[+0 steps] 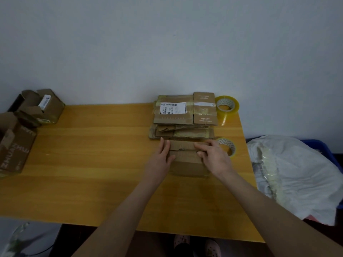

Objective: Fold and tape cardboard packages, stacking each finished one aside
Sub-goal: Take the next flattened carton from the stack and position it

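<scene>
Centre right of frame: left hand (163, 154) and right hand (213, 156) laid on cardboard package (187, 164) on desk (92, 154); flattened cardboard stack (185, 115) just behind, tape roll (229, 148) at right.

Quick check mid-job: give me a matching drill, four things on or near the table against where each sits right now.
1. cardboard piece
2. flattened stack
3. open boxes
4. white bag

A. left end of the table
B. right of it, off the tabletop
C. under the left hand and right hand
D. far edge, beside a tape roll

Pairs: 1-C, 2-D, 3-A, 4-B
</scene>
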`<act>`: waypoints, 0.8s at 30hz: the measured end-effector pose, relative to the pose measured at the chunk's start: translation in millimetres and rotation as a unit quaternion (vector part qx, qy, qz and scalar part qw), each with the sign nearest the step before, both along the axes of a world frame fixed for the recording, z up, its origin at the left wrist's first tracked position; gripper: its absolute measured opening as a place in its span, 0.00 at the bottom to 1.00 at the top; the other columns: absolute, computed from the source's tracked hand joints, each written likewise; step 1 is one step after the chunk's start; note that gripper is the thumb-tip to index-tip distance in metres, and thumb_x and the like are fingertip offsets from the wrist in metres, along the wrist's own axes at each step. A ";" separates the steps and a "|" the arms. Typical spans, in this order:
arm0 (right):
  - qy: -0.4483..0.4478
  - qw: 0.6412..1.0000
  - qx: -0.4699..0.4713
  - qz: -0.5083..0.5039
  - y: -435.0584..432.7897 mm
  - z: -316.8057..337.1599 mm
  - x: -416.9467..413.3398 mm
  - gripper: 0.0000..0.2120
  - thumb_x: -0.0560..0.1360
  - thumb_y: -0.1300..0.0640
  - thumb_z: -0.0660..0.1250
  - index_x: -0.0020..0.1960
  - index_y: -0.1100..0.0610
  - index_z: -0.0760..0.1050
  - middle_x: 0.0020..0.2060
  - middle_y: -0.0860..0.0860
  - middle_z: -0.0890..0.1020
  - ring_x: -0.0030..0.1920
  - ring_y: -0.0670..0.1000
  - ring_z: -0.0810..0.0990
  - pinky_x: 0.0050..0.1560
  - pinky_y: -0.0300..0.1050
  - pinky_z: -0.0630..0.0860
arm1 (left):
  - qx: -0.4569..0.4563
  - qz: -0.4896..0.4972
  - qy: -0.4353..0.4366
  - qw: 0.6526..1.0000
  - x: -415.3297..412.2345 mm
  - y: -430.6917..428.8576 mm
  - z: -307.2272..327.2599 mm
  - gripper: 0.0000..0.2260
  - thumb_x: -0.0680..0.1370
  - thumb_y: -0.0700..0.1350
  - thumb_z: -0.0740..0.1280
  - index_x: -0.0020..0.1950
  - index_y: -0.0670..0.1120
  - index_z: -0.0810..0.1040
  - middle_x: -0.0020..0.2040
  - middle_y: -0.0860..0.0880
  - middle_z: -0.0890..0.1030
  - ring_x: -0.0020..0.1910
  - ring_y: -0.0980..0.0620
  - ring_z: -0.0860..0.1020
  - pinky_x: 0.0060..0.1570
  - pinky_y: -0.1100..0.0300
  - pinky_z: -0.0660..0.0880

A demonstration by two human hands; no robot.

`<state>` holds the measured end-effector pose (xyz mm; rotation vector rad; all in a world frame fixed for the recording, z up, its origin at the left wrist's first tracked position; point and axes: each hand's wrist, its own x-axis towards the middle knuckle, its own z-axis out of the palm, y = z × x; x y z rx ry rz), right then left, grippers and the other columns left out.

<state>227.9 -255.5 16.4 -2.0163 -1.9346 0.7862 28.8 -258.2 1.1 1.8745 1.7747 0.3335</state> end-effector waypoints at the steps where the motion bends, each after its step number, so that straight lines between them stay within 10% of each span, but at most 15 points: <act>1: -0.022 0.999 -0.023 0.022 0.9 2.7 1.0 0.19 0.79 0.46 0.61 0.70 0.38 0.67 0.73 0.48 0.62 0.66 0.56 0.71 0.60 0.52 0.75 | -0.003 0.001 0.002 1.000 -0.1 0.7 0.9 0.27 0.82 0.51 0.58 0.78 0.51 0.51 0.78 0.56 0.44 0.73 0.48 0.61 0.66 0.53 0.67; 14: -0.132 0.981 -0.082 0.117 -3.3 4.5 -5.6 0.34 0.76 0.40 0.62 0.77 0.37 0.48 0.76 0.54 0.47 0.65 0.61 0.71 0.64 0.56 0.73 | -0.031 0.009 -0.031 0.999 2.8 4.1 3.3 0.28 0.83 0.49 0.57 0.79 0.49 0.48 0.78 0.55 0.41 0.75 0.49 0.58 0.67 0.54 0.64; 24: -0.027 0.998 -0.036 0.032 3.1 4.8 -7.0 0.19 0.80 0.47 0.61 0.69 0.36 0.67 0.70 0.49 0.65 0.63 0.56 0.73 0.59 0.53 0.75 | 0.008 0.047 -0.128 0.991 -0.5 -7.8 -4.9 0.28 0.81 0.46 0.62 0.78 0.49 0.54 0.78 0.55 0.50 0.74 0.52 0.60 0.68 0.57 0.63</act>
